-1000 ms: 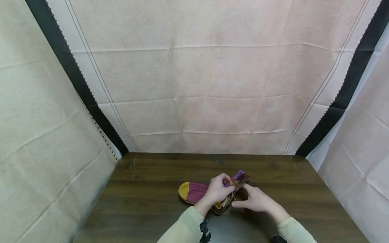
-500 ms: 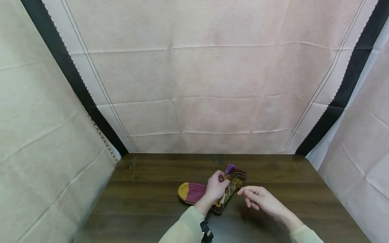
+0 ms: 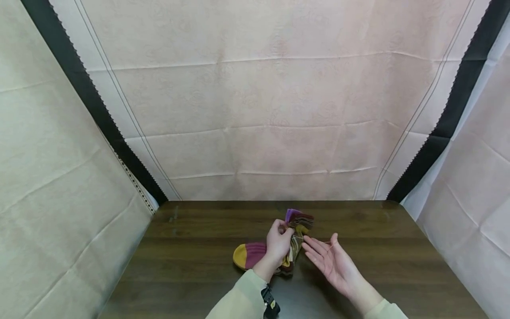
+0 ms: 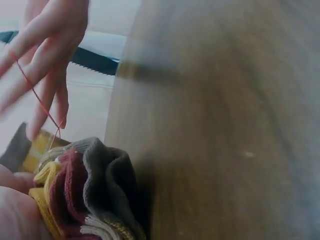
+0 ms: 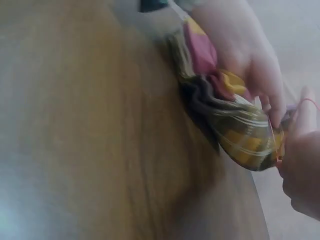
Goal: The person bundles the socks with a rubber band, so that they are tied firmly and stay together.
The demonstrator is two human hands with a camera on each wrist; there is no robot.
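My left hand grips a bundle of socks around its middle. The bundle shows patterned brown and olive cuffs, a purple part at the top and a maroon sock with a mustard toe sticking out at the left. To the right, my right hand is spread, palm up, with straight fingers. A thin red elastic band is looped over those fingers and stretches to the bundle. In the right wrist view the band meets the plaid sock near my left fingertips.
The dark wooden table lies under both hands. Pale cloth hangs behind it and along both sides, with black strips at the corners. A black strap is on my left wrist.
My right hand has turned from pinching fingers to a spread, upturned palm. My left hand and the sock bundle have shifted left and a little farther away, the bundle standing more upright.
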